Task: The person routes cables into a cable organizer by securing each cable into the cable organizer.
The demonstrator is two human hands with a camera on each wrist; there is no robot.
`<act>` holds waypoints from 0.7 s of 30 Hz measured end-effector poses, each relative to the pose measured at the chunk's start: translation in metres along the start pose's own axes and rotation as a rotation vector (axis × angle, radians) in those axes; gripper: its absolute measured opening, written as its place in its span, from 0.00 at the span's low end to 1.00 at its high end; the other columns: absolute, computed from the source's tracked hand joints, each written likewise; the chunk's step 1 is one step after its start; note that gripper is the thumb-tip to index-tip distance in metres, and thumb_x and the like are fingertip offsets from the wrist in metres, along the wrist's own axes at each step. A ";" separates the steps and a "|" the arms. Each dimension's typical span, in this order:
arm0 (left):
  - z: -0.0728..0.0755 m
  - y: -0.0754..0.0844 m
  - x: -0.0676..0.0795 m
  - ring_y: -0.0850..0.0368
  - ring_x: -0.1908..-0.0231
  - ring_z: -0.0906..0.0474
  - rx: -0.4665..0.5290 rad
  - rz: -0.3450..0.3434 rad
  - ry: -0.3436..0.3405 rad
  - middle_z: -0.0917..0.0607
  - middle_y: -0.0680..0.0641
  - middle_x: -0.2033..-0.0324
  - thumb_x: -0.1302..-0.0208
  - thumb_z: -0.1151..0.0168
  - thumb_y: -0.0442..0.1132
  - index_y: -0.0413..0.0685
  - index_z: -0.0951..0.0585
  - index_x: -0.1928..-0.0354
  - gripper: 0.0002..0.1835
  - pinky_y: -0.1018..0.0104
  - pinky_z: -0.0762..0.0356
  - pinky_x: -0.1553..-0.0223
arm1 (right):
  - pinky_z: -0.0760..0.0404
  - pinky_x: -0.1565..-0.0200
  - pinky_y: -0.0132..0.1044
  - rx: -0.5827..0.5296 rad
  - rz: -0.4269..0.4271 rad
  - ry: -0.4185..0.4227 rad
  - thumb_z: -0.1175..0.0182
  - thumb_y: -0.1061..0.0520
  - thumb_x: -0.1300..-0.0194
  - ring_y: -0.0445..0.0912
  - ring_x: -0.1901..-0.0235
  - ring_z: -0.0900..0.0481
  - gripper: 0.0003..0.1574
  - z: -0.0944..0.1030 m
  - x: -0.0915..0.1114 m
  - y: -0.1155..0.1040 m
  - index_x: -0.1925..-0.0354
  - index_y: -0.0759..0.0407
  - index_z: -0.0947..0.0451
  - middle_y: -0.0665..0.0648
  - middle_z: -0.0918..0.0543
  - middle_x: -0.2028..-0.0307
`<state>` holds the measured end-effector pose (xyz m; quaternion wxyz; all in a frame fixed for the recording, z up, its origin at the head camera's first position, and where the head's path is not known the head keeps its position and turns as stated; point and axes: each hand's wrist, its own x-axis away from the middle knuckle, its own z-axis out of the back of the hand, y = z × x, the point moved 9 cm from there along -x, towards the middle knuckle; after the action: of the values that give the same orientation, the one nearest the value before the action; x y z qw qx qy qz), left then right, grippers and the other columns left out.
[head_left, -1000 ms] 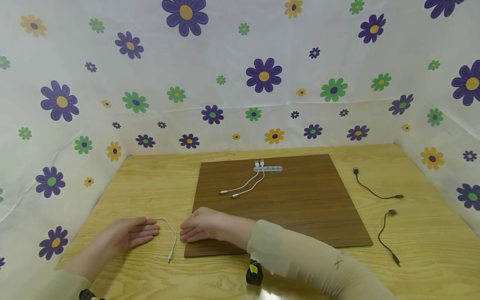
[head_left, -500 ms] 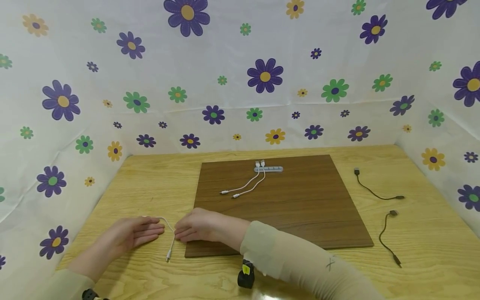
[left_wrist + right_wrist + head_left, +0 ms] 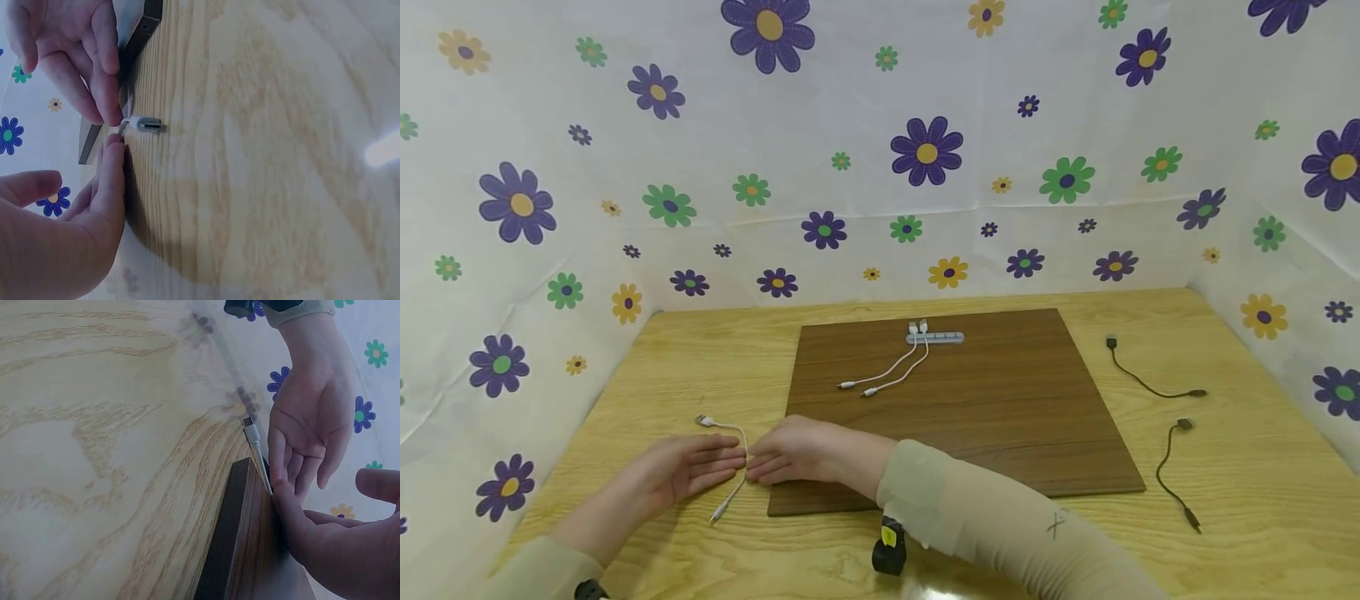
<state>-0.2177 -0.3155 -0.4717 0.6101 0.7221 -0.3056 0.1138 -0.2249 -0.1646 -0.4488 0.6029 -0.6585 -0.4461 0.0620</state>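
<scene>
The left hand [image 3: 681, 473] and right hand [image 3: 797, 452], fingers extended, meet at one white USB cable [image 3: 720, 509] between their fingertips, lower left of the frame. At centre, two other white cables [image 3: 891, 365] cross one grey cable clip [image 3: 946, 338] on one brown board [image 3: 1000, 400]; two black USB cables [image 3: 1142, 382] lie at right. Wood-grain table [image 3: 670, 367], flower-print backdrop [image 3: 842, 92].

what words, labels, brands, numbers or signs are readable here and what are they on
"X": a dark mark on the right sleeve.
Yellow patch on the black device by that sleeve: any print is too small to read.
No other readable text; none shows on the white cable or the brown board.
</scene>
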 end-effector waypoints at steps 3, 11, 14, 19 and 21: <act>-0.002 0.000 -0.001 0.59 0.51 0.10 -0.046 0.004 0.007 0.08 0.48 0.53 0.14 0.52 0.39 0.32 0.20 0.36 0.20 0.64 0.12 0.42 | 0.23 0.27 0.53 -0.005 -0.003 0.011 0.50 0.63 0.17 0.66 0.32 0.21 0.22 0.000 0.000 0.000 0.37 0.81 0.26 0.79 0.20 0.37; -0.006 0.003 -0.004 0.61 0.56 0.09 -0.188 0.009 0.015 0.08 0.52 0.58 0.14 0.52 0.40 0.31 0.19 0.37 0.21 0.66 0.10 0.48 | 0.22 0.27 0.53 -0.072 -0.060 0.021 0.53 0.61 0.15 0.67 0.32 0.21 0.22 0.002 -0.003 0.001 0.36 0.78 0.29 0.79 0.20 0.38; -0.007 0.005 -0.005 0.62 0.59 0.09 -0.242 -0.002 0.018 0.09 0.54 0.61 0.15 0.50 0.40 0.33 0.16 0.40 0.20 0.68 0.10 0.51 | 0.24 0.26 0.53 -0.121 -0.096 0.024 0.53 0.59 0.14 0.67 0.31 0.23 0.26 0.005 -0.004 0.002 0.31 0.79 0.33 0.80 0.21 0.36; -0.009 0.005 -0.006 0.65 0.62 0.10 -0.315 -0.010 0.037 0.09 0.56 0.63 0.17 0.47 0.42 0.39 0.13 0.43 0.18 0.70 0.10 0.55 | 0.27 0.23 0.52 -0.133 -0.132 -0.026 0.56 0.56 0.13 0.65 0.27 0.26 0.29 0.003 -0.005 0.007 0.30 0.79 0.33 0.78 0.24 0.32; -0.010 0.006 -0.006 0.66 0.63 0.11 -0.338 -0.015 0.044 0.10 0.57 0.63 0.17 0.47 0.42 0.38 0.13 0.42 0.18 0.71 0.11 0.56 | 0.29 0.23 0.51 -0.131 -0.131 -0.051 0.56 0.55 0.13 0.64 0.27 0.27 0.29 0.001 -0.006 0.008 0.31 0.79 0.30 0.78 0.25 0.31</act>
<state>-0.2242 -0.3043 -0.4675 0.7303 0.6087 -0.3016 0.0721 -0.2247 -0.1665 -0.4586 0.5499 -0.6643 -0.5062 0.0098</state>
